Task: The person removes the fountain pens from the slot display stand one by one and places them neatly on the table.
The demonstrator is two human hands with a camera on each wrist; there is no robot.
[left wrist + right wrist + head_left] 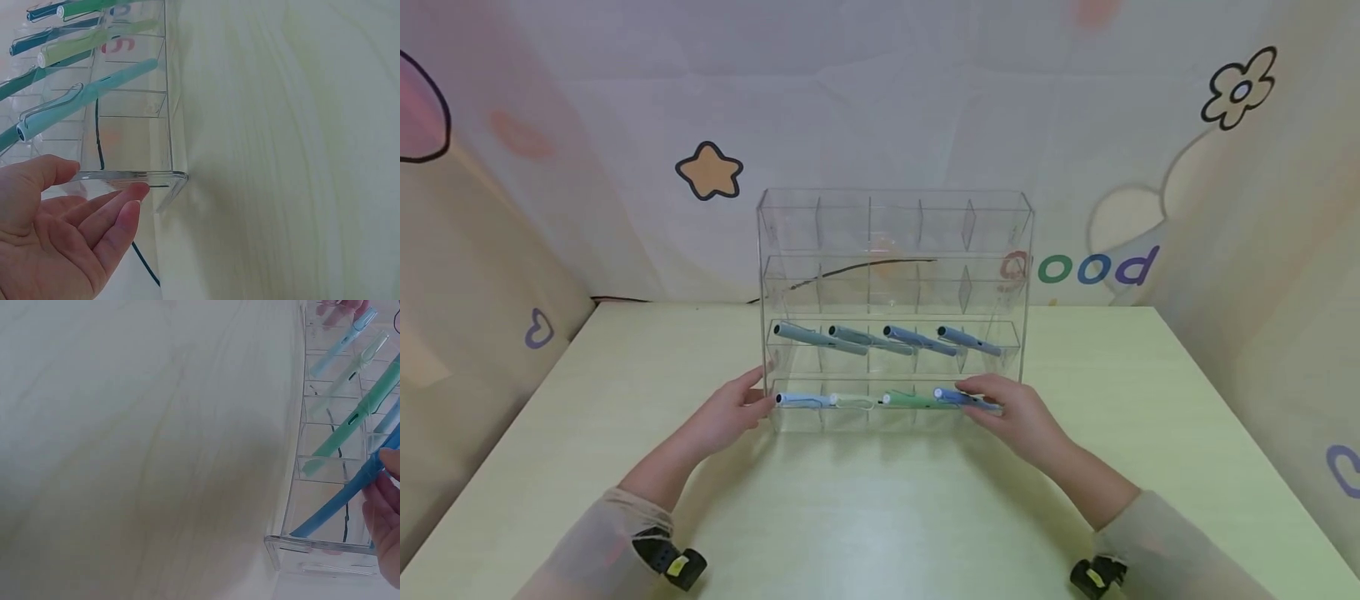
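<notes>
Head view: right hand [1011,417] is the nearer one, fingers pinching the blue pen [951,396] around five o'clock on the clear rack [761,275], cap toward nine-ish. Left wrist: left hand [69,237] has its fingers gripping the rack's side. Right wrist: pen slants half-one to half-seven, lower end by the end wall.

Arms [662,472] extended; left grip [727,414], right grip [1013,412] both pinching.
</notes>
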